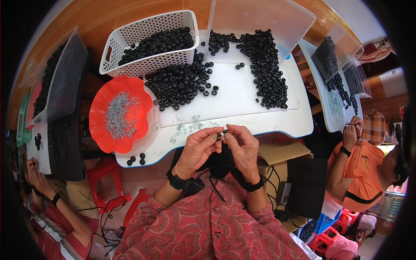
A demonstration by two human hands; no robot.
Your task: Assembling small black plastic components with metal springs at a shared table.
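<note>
Hands meet in front of the red patterned shirt (212, 216), the left hand (197, 149) and the right hand (243, 149) brought together fingertip to fingertip above the table's near edge. Both are pinched around a small black part (219, 137), held clear of the table; a pale bit (223, 134) shows between the fingertips, too small to identify. The step in hand looks like close fingertip work on this single part, perhaps fitting or turning the two against each other. The next move seems to call for a steady pinch from one side and a light, well-aligned push or twist from the other.

Just beyond the fingers, loose clear pieces (195, 126) lie scattered along the white table (260, 125). To the left, a red scalloped bowl (99, 130) holds more clear pieces, with four black rings (142, 161) near the table edge below it. Farther out, a heap of black rings (175, 89) spreads before a white perforated basket (149, 68) partly filled with similar ones, and a band of black parts (269, 78) runs down the right. Beyond the table's right side, a co-worker in an orange shirt (351, 184) sits at another table.
</note>
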